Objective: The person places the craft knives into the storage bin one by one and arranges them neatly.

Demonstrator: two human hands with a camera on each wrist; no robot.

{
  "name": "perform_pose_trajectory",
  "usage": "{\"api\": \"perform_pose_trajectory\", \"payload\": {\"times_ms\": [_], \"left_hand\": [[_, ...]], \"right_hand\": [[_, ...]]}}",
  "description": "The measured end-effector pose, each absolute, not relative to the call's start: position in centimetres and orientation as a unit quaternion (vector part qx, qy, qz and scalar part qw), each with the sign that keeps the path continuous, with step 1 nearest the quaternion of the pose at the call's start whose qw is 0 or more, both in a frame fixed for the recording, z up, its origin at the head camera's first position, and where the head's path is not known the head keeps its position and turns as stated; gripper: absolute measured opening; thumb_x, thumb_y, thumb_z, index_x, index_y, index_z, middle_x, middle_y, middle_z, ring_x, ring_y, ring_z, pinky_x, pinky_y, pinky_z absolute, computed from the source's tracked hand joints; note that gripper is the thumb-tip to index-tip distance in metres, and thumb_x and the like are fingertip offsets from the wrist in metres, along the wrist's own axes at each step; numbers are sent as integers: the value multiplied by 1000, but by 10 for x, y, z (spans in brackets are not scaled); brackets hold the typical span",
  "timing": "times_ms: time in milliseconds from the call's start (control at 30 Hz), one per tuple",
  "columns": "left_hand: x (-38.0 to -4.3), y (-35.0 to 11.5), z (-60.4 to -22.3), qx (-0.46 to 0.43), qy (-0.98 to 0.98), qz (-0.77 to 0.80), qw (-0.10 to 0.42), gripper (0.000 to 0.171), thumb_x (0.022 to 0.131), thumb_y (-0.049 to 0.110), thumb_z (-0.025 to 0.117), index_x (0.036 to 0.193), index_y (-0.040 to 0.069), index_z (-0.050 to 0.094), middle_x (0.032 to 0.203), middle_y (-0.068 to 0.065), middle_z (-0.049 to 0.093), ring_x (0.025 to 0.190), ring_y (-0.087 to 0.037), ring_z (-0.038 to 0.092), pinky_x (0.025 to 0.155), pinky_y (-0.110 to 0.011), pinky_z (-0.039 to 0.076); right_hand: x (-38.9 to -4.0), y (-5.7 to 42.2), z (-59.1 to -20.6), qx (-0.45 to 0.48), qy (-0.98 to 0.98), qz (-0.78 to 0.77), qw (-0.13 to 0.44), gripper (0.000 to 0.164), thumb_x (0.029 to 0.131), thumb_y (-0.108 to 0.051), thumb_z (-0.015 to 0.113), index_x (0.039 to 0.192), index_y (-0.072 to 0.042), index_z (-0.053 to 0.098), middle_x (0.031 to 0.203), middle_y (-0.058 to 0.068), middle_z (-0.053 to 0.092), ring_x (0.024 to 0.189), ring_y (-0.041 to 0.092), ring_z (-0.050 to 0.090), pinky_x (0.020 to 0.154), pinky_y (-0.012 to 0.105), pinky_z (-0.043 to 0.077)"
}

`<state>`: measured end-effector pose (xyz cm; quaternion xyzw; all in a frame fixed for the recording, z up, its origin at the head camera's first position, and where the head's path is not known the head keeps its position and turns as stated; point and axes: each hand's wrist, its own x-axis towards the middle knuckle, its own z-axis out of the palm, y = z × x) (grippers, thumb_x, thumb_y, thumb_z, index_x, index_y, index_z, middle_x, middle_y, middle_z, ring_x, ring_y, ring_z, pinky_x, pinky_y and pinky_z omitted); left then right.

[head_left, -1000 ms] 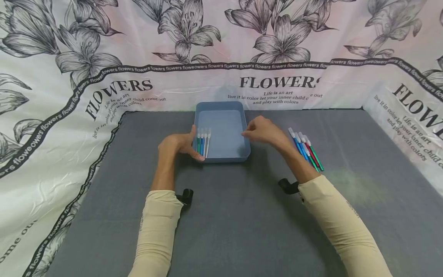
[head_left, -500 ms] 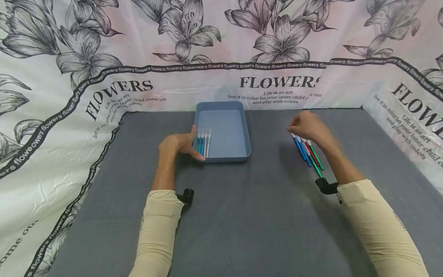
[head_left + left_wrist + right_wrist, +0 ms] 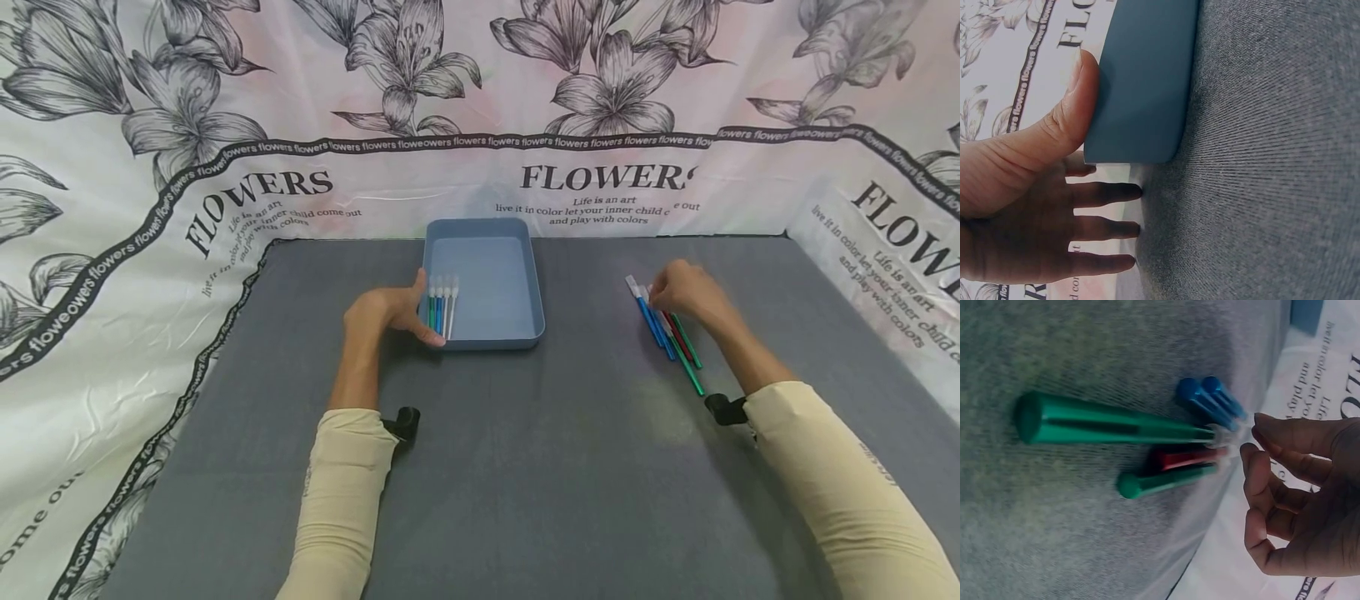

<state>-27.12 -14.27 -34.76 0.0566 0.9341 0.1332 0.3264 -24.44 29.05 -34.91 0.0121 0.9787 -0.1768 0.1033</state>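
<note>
My right hand (image 3: pixel 690 292) is over the loose row of capped craft knives on the table, its thumb and index fingertips pinching the clear cap of the longest-reaching green craft knife (image 3: pixel 1110 422). Its other fingers curl inward. Beside it lie blue craft knives (image 3: pixel 651 321), a red one (image 3: pixel 1185 456) and another green one (image 3: pixel 1166 480). My left hand (image 3: pixel 386 312) rests against the near left corner of the blue-grey tray (image 3: pixel 498 343), thumb along its outer wall, fingers straight and spread. Several capped craft knives (image 3: pixel 442 308) stand side by side along the tray's left inside.
The grey cloth tabletop (image 3: pixel 495 467) runs back to a hanging white sheet (image 3: pixel 420 183) printed with flowers and text. The tray stands close to that sheet. A black wrist camera (image 3: pixel 726 410) sits near the lower end of the green craft knife.
My right hand has moved right from the tray's right edge to the craft knives, then slid slightly right and down across their caps. The left hand and tray have stayed put.
</note>
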Motion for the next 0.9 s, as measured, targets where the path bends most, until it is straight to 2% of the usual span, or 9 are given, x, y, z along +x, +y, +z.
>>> {"api": "perform_pose_trajectory", "payload": {"times_ms": [67,133,267,367,567,633,733,800,900], "left_hand": [[-271,-143,-347,54,934,134,327,136,85,58,81,165,27,-24,178,-15,-5,165,-40,9,128,-63,22],[-271,-143,-348,54,934,133,327,136,85,58,81,165,27,-25,178,-15,-5,164,-40,9,128,-63,22],[-271,-142,-348,51,935,133,326,135,85,59,81,165,28,-24,178,-16,-4,164,-41,10,128,-63,22],[-270,-142,-348,49,935,134,326,136,85,59,81,165,28,-24,178,-16,-4,164,-41,10,128,-63,22],[-271,-142,-348,48,936,134,322,136,84,59,82,165,28,-23,178,-16,-4,164,-40,11,128,-63,22],[-270,-143,-348,52,936,135,321,136,85,59,81,165,27,-23,178,-15,-4,164,-40,11,128,-63,22],[-271,-142,-348,54,936,134,322,135,86,59,81,165,27,-23,178,-15,-4,164,-41,10,128,-64,21],[-270,-142,-348,50,936,134,322,135,85,59,81,165,28,-23,178,-15,-4,164,-41,10,128,-64,22],[-271,-141,-349,48,936,134,323,136,84,59,82,165,29,-23,178,-15,-4,164,-41,11,128,-64,22]], "right_hand": [[-244,290,-353,15,978,-180,101,16,96,-10,69,95,5,72,87,17,70,75,26,59,69,43,50],[-243,290,-356,15,979,-178,94,17,95,-10,70,99,5,74,97,21,73,79,28,62,70,46,52],[-242,288,-358,20,980,-176,90,18,95,-11,71,102,5,75,102,23,74,82,31,64,74,51,52],[-242,289,-359,22,980,-174,90,20,94,-13,72,101,5,76,95,20,74,79,29,63,75,52,52],[-245,287,-360,24,979,-172,107,23,92,-20,75,89,3,77,76,8,66,68,22,54,61,39,45],[-247,286,-361,31,978,-174,114,28,92,-21,75,75,-1,70,66,3,57,61,18,48,57,35,40],[-248,285,-363,38,977,-175,119,39,92,-23,73,60,-13,54,56,-6,42,54,13,38,53,31,35],[-249,285,-365,40,976,-176,122,46,92,-23,72,56,-19,43,53,-9,32,51,10,32,52,30,31],[-248,285,-366,40,976,-178,119,48,92,-23,72,55,-21,42,52,-9,31,51,9,32,52,29,32]]}}
